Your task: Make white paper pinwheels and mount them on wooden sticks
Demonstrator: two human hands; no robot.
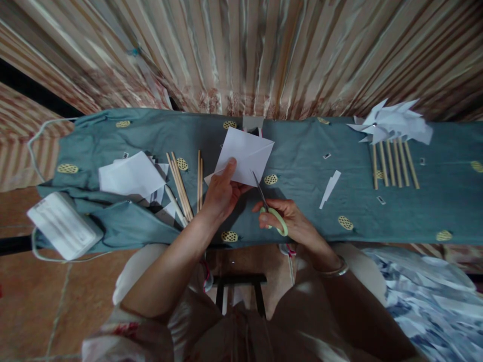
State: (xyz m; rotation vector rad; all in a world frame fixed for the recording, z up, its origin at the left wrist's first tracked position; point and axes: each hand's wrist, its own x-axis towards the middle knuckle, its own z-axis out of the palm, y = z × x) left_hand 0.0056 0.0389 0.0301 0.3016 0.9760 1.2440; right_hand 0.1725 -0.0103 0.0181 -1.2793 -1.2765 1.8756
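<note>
My left hand point(223, 190) pinches the lower corner of a white square of paper point(247, 153), thumb on top, and holds it tilted above the teal cloth point(302, 166). My right hand point(289, 221) is closed round the green handles of a pair of scissors point(268, 210). Their blades point up toward the lower edge of the paper. Both hands are near the front edge of the cloth-covered table.
Several wooden sticks point(184, 183) lie left of my left hand, beside a stack of white paper sheets point(130, 175). At the far right, finished white paper pinwheels point(392, 125) sit on sticks point(394, 163). A paper offcut point(329, 188) lies between. A white box point(62, 225) rests at the left edge.
</note>
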